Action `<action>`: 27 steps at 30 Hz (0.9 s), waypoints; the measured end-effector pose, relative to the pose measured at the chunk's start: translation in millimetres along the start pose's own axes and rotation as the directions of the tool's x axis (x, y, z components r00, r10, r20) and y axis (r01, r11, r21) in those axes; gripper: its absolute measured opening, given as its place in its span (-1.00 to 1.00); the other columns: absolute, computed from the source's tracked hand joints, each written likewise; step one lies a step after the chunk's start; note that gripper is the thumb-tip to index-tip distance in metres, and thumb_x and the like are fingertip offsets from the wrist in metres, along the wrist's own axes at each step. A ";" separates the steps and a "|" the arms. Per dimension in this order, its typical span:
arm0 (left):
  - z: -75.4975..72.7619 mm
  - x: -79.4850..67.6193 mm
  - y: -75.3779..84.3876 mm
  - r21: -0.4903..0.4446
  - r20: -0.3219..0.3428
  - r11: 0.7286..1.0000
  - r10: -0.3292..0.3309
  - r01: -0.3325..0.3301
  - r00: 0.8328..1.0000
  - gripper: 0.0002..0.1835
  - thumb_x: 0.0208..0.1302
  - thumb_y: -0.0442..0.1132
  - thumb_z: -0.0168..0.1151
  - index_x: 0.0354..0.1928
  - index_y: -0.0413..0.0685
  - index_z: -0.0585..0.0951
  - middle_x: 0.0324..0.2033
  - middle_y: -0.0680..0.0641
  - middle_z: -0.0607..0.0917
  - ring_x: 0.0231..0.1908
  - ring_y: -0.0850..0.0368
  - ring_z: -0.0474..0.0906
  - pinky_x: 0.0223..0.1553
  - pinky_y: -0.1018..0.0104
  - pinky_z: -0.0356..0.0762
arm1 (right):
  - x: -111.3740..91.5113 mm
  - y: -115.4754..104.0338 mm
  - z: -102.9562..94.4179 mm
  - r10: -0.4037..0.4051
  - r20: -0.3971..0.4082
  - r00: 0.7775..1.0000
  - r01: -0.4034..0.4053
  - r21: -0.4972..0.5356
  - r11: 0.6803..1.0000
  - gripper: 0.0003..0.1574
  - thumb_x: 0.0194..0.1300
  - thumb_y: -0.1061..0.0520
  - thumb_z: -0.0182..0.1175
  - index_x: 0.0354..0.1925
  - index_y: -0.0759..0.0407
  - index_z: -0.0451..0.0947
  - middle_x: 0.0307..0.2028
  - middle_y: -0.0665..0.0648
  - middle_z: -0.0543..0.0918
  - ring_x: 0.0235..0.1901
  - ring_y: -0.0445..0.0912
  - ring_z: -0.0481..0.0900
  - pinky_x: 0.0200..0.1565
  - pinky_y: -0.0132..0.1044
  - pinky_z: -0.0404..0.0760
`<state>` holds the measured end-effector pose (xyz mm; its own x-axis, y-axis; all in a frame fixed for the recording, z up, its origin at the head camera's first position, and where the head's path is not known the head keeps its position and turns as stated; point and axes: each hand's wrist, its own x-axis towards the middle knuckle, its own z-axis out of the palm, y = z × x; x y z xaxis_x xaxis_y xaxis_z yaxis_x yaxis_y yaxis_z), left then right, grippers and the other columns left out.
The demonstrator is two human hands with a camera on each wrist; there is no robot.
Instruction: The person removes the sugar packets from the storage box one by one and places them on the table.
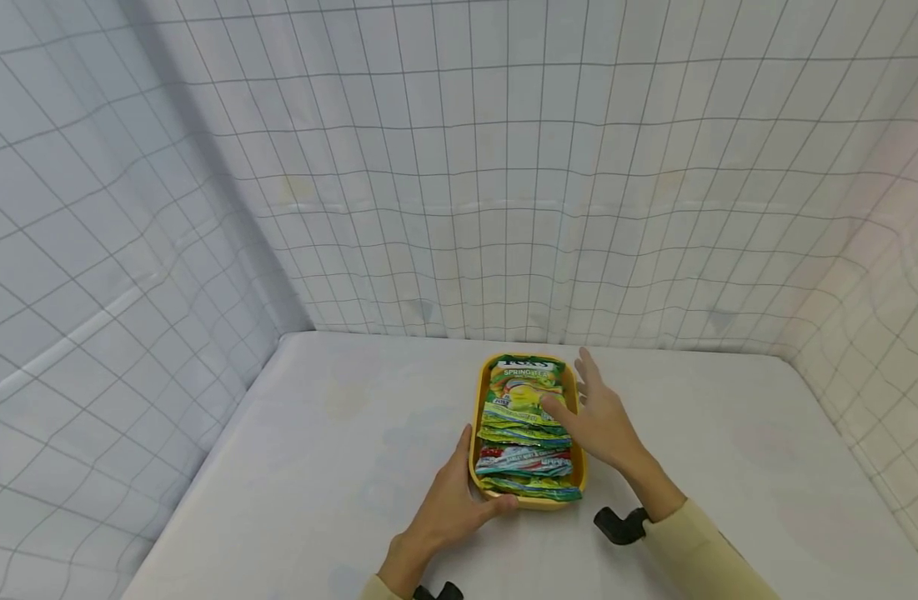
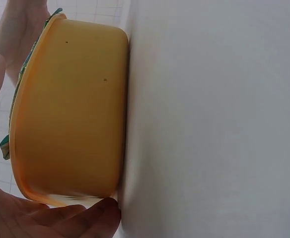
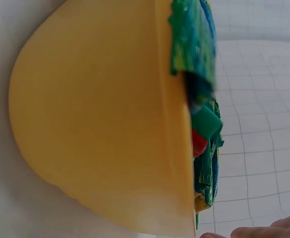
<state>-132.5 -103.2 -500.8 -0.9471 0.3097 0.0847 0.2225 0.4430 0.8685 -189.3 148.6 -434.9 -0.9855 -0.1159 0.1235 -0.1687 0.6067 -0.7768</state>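
Note:
A yellow plastic tub point(image 1: 534, 504) stands on the white table, filled with candy packets. A green-yellow packet point(image 1: 522, 396) marked FOX'S lies at its far end. Nearer are a red-and-teal packet point(image 1: 524, 460) and another green packet point(image 1: 537, 488). My left hand point(image 1: 451, 504) rests against the tub's left side, fingers extended along the wall and thumb by the near rim. At the right rim is my right hand point(image 1: 609, 425), its fingers stretched out and thumb over the packets, holding nothing. The right wrist view shows packet ends point(image 3: 207, 124) poking above the tub wall point(image 3: 95, 114).
White cloth with a dark grid point(image 1: 504, 183) hangs behind the table and on both sides. The white tabletop point(image 1: 353, 433) spreads around the tub. A black wrist strap piece point(image 1: 621, 527) sits by the right sleeve point(image 1: 702, 550).

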 end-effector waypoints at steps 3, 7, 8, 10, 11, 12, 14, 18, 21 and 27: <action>0.6 0.4 0.6 0.000 0.007 1.000 0.014 -0.014 1.000 0.32 0.13 0.26 0.49 0.64 -0.08 -0.18 0.52 -0.06 0.23 0.49 -0.03 0.16 0.40 -0.13 0.21 | 2.5 -0.2 1.1 0.022 0.014 1.000 -0.022 0.010 1.000 0.36 0.34 -0.41 0.23 0.65 0.10 -0.34 0.57 0.32 0.05 0.39 0.34 0.30 0.19 0.36 0.41; 1.9 0.9 0.6 0.001 0.010 0.999 0.038 -0.038 0.999 0.31 0.15 0.23 0.49 0.64 -0.07 -0.21 0.47 -0.04 0.33 0.44 -0.02 0.26 0.37 -0.14 0.25 | 6.8 -0.1 2.9 0.039 0.033 0.999 -0.040 0.023 0.999 0.39 0.32 -0.41 0.25 0.65 0.11 -0.35 0.56 0.35 0.03 0.39 0.34 0.29 0.22 0.37 0.38; 2.3 1.1 0.7 -0.001 0.012 0.999 0.041 -0.041 0.999 0.31 0.16 0.22 0.49 0.64 -0.06 -0.22 0.46 -0.04 0.35 0.43 -0.01 0.28 0.37 -0.15 0.26 | 7.8 -0.1 3.5 0.040 0.039 0.998 -0.041 0.031 0.999 0.39 0.33 -0.41 0.25 0.64 0.11 -0.36 0.56 0.36 0.03 0.39 0.34 0.30 0.22 0.36 0.38; 3.3 1.8 1.0 -0.006 0.015 0.999 0.042 -0.042 0.999 0.31 0.16 0.21 0.49 0.64 -0.06 -0.23 0.45 -0.04 0.37 0.42 -0.01 0.30 0.37 -0.14 0.27 | 9.7 -0.1 5.0 0.038 0.049 0.998 -0.041 0.045 0.998 0.38 0.33 -0.39 0.26 0.64 0.12 -0.35 0.55 0.39 0.04 0.38 0.35 0.30 0.22 0.34 0.39; 3.8 2.0 1.3 0.000 0.017 0.999 0.035 -0.035 0.999 0.32 0.17 0.22 0.48 0.64 -0.08 -0.23 0.46 -0.05 0.35 0.42 -0.02 0.29 0.37 -0.14 0.26 | 10.5 0.3 5.8 0.038 0.053 0.998 -0.041 0.051 0.998 0.37 0.34 -0.37 0.26 0.64 0.13 -0.35 0.54 0.41 0.05 0.37 0.35 0.31 0.22 0.33 0.40; 4.3 2.2 1.6 0.005 0.018 1.000 0.028 -0.028 0.999 0.32 0.17 0.23 0.47 0.64 -0.09 -0.24 0.46 -0.07 0.34 0.42 -0.03 0.30 0.37 -0.14 0.27 | 11.1 0.5 6.6 0.040 0.057 0.998 -0.043 0.060 0.997 0.37 0.35 -0.35 0.27 0.64 0.14 -0.35 0.54 0.42 0.05 0.37 0.36 0.31 0.21 0.31 0.41; 5.0 2.4 2.1 0.022 0.023 1.000 0.012 -0.012 1.000 0.33 0.17 0.26 0.46 0.63 -0.11 -0.24 0.48 -0.10 0.31 0.42 -0.04 0.29 0.37 -0.14 0.27 | 12.2 1.0 8.6 0.049 0.061 0.997 -0.053 0.069 0.996 0.35 0.36 -0.32 0.28 0.64 0.18 -0.33 0.53 0.45 0.06 0.37 0.37 0.31 0.20 0.29 0.44; 5.7 3.2 3.0 0.048 0.024 0.999 0.004 -0.005 1.000 0.32 0.18 0.28 0.43 0.63 -0.11 -0.25 0.48 -0.12 0.30 0.40 -0.04 0.32 0.34 -0.12 0.32 | 12.8 0.7 11.2 0.083 0.073 0.994 -0.088 0.070 0.994 0.32 0.39 -0.27 0.28 0.62 0.26 -0.32 0.50 0.50 0.08 0.37 0.40 0.28 0.20 0.31 0.43; 5.5 3.8 4.0 0.055 0.012 0.998 0.010 -0.010 1.000 0.30 0.19 0.27 0.43 0.64 -0.10 -0.23 0.48 -0.12 0.28 0.40 -0.03 0.31 0.33 -0.12 0.34 | 13.1 -0.9 11.3 0.111 0.091 0.990 -0.118 0.075 0.990 0.31 0.40 -0.25 0.27 0.62 0.28 -0.32 0.50 0.51 0.08 0.39 0.42 0.23 0.24 0.34 0.38; 3.8 4.2 6.6 0.068 -0.011 0.998 -0.004 0.004 1.000 0.30 0.18 0.28 0.43 0.63 -0.13 -0.20 0.48 -0.16 0.29 0.40 -0.04 0.33 0.32 -0.09 0.35 | 15.1 -2.2 11.3 0.129 0.147 0.981 -0.148 0.124 0.981 0.29 0.41 -0.24 0.26 0.61 0.31 -0.29 0.53 0.46 0.02 0.47 0.40 0.07 0.33 0.34 0.21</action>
<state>-134.1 -95.8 -496.6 -0.9503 0.2989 0.0869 0.2336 0.5004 0.8337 -203.6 136.6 -438.3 -0.9861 -0.1507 -0.0696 -0.0182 0.5150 -0.8570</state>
